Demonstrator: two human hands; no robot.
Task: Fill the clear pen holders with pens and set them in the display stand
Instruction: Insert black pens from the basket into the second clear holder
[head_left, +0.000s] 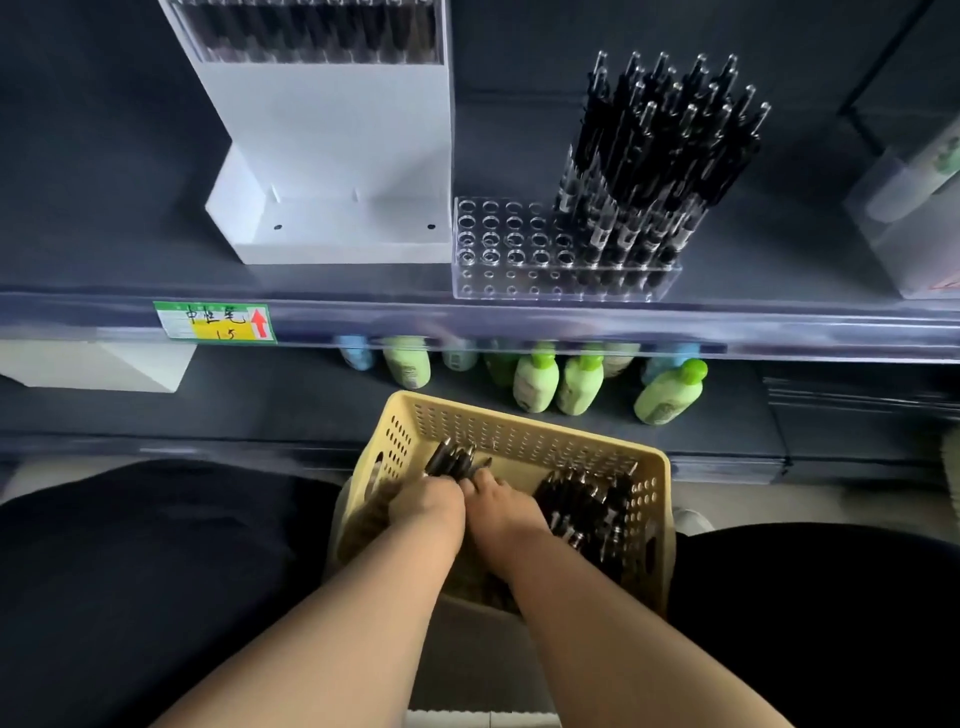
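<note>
Left hand (428, 501) clamped round a bundle of pens (451, 457), tips fanning up and away. Right hand (496, 501) touches it, fingers down among the pens; whether it grips, you can't tell.

Both sit inside the yellow basket (519, 415), with loose pens (582, 506) heaped on its right side. Square the bundle's ends before you lift, and take only a count you can feed singly.

Clear pen holder (498, 228) stands on the shelf (104, 234) above. Its right half is filled with standing pens (660, 156); the left holes are bare. White display stand (332, 156) is just beside it, on the left. Price label (215, 322) on the shelf lip; green bottles (535, 382) on the lower shelf.
</note>
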